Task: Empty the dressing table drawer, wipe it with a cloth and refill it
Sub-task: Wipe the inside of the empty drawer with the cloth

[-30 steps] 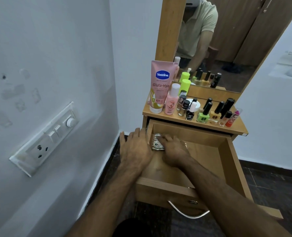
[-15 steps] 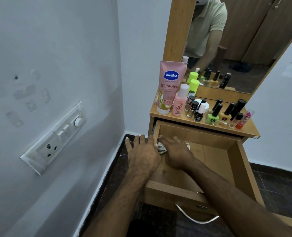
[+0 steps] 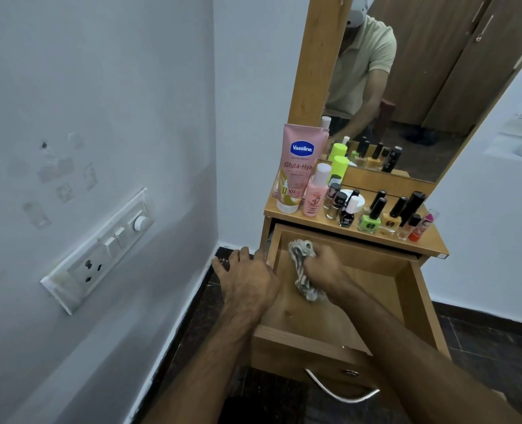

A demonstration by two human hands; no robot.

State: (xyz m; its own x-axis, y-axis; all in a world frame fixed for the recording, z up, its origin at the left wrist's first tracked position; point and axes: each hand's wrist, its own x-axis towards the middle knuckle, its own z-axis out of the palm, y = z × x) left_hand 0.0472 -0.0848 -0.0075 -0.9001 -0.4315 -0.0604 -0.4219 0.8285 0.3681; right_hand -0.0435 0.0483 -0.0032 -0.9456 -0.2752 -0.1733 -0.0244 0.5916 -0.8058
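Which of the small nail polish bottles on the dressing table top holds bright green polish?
The green nail polish bottle with the tall black cap, in the front row right of centre. Its neighbours hold black polish on its left and yellow polish on its right.

One drawer (image 3: 330, 328), one cloth (image 3: 303, 270), two hands, one pink tube (image 3: 299, 166), one mirror (image 3: 412, 87).

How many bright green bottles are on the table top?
2, not counting mirror copies. A tall neon green bottle stands at the back by the mirror, behind the pink bottle. A green nail polish stands in the front row, beside the yellow polish. Others may hide behind.
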